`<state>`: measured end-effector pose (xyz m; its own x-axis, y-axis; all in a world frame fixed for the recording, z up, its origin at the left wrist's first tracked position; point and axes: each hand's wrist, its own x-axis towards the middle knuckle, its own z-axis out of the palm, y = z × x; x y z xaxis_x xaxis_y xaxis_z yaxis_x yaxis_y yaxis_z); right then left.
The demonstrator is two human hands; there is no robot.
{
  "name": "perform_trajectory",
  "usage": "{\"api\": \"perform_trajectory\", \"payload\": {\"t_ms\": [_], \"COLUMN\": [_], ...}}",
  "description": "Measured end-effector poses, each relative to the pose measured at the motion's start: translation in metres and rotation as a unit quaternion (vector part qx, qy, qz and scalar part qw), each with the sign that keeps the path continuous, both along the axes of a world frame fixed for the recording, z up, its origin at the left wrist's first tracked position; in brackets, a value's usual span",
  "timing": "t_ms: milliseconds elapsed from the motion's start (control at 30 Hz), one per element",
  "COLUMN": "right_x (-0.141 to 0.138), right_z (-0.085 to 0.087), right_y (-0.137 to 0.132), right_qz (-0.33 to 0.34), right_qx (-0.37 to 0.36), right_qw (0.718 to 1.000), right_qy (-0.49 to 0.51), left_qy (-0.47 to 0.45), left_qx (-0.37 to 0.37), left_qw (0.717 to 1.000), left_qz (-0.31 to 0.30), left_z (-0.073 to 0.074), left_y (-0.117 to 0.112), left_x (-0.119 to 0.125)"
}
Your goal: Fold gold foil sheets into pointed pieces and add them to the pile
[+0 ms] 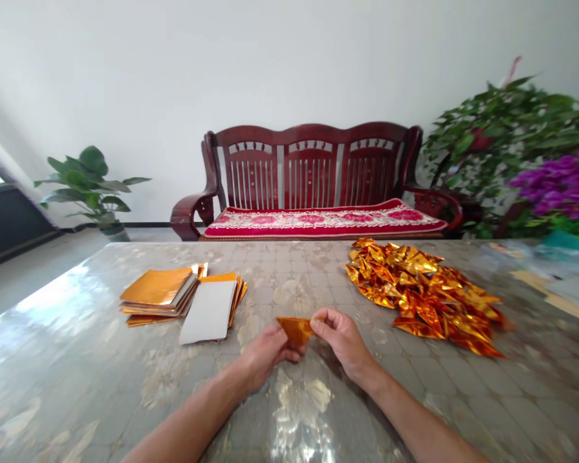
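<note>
Both hands hold one small folded piece of gold foil paper (295, 330) just above the table (77, 373). My left hand (266, 355) pinches its lower left side. My right hand (341, 341) pinches its right end with thumb and fingers closed. To the left lie stacks of flat gold foil sheets (160, 290), one sheet turned white side up (210, 311). To the right is a heap of folded gold foil pieces (427, 296).
The table has a glossy marbled top. Behind it stands a dark wooden bench (313, 173) with a red cushion. A potted plant (92, 186) stands at the left, green foliage and purple flowers (559, 183) at the right. Some papers lie at the table's right edge (563, 289).
</note>
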<state>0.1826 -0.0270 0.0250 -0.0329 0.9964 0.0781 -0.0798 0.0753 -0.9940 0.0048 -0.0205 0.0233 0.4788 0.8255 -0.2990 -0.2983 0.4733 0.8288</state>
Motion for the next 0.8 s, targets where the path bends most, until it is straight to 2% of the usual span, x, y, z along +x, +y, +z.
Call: {"api": "perform_trajectory", "payload": {"t_ms": [67,167,333,467,533,633,733,800], "right_x": [0.002,0.004,0.002,0.003,0.005,0.008,0.009,0.007], "right_z": [-0.001,-0.001,0.001,-0.002,-0.005,-0.007,-0.005,-0.001], "right_y": [0.002,0.002,0.000,0.000,0.001,0.002,0.000,-0.003], "right_qz": [-0.031,-0.055,-0.056,-0.042,-0.048,-0.082,-0.101,-0.099], "right_qx": [-0.002,0.003,0.014,0.024,0.050,0.149,0.268,0.314], "right_qw": [0.999,0.998,0.998,0.999,0.995,0.967,0.908,0.879], "right_qy": [0.006,0.016,0.008,-0.020,-0.069,-0.192,-0.304,-0.346], "left_qy": [-0.034,-0.070,0.055,0.134,0.154,0.174,0.192,0.205], "left_qx": [0.029,0.094,0.194,0.229,0.235,0.241,0.252,0.263], "left_qw": [0.997,0.987,0.965,0.948,0.942,0.937,0.932,0.927], "left_qz": [0.066,0.112,0.170,0.179,0.182,0.184,0.176,0.170], "left_z": [0.003,0.007,0.005,-0.002,-0.005,-0.006,-0.005,-0.005], "left_y": [-0.002,-0.004,-0.001,0.002,0.002,0.001,-0.001,-0.003], "left_x": [0.000,-0.001,0.001,0.003,0.003,0.002,0.002,0.003]}}
